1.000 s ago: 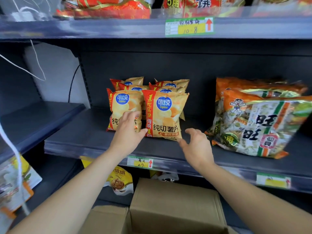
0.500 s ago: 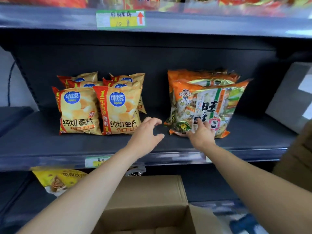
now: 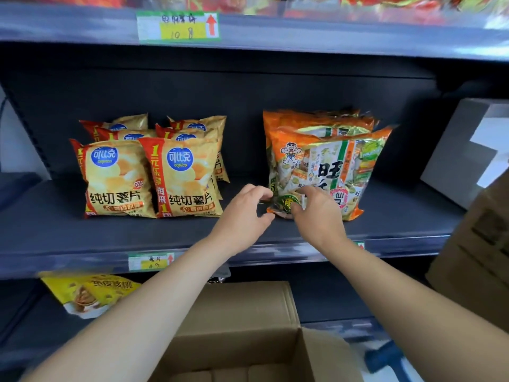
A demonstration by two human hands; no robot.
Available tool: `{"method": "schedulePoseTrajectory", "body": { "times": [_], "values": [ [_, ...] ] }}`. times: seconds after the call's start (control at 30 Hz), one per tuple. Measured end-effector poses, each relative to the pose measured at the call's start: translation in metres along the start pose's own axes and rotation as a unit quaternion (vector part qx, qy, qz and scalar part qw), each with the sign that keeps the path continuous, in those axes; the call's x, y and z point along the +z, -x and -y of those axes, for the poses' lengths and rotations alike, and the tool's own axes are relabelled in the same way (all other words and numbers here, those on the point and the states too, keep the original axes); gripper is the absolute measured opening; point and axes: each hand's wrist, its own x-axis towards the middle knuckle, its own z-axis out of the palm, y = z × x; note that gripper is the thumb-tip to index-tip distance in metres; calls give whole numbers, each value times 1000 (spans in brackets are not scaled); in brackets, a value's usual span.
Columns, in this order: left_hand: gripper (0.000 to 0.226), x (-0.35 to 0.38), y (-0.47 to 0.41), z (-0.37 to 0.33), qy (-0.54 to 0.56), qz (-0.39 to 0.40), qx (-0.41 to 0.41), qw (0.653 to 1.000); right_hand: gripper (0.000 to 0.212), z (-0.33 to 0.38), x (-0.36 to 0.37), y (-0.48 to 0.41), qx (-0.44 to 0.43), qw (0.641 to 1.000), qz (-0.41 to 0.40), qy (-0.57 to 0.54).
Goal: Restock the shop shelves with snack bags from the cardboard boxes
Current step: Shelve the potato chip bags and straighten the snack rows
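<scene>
Chip bags (image 3: 118,177) x6; boxes (image 3: 237,326) x2

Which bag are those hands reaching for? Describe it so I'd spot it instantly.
On the dark middle shelf, look right of the yellow crisp bags to the orange pile. It is the front bag, whose lower left corner the right hand holds; unlike the crisps, it is bigger, with a cartoon child and a green stripe.

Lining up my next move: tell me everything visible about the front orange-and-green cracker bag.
The front cracker bag is large, glossy plastic, orange-edged with a green stripe, a cartoon child logo and small wrapped packs showing through. It stands leaning back on similar bags on the dark shelf. The right hand rests on its lower left corner; the left hand hovers beside it.
</scene>
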Motion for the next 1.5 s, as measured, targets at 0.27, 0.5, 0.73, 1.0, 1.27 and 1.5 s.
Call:
{"method": "schedulePoseTrajectory", "body": {
  "times": [0.27, 0.5, 0.73, 1.0, 1.27, 1.5],
  "values": [
    [39, -56, -7, -25, -71, 26, 5, 997, 37, 39, -26, -14, -60, 996, 14, 62],
    [40, -131, -7, -82, -127, 107, -21, 986, 36, 65, -94, -11, -49, 993, 62, 87],
    [39, -222, -18, -170, -124, 137, -13, 983, 14, 128, -224, -15, -81, 992, 38, 88],
    [38, -308, -68, -275, -144, 120, 25, 982, 35, 165, -370, -76, -32, 992, 53, 111],
    [44, -315, -105, -315, -125, 128, -12, 984, 57, 141, -425, -119, 33, 983, 132, 126],
    [48, -278, -135, -314, -127, 144, -67, 979, 64, 105, -409, -153, 61, 974, 184, 121]
  ]
}}
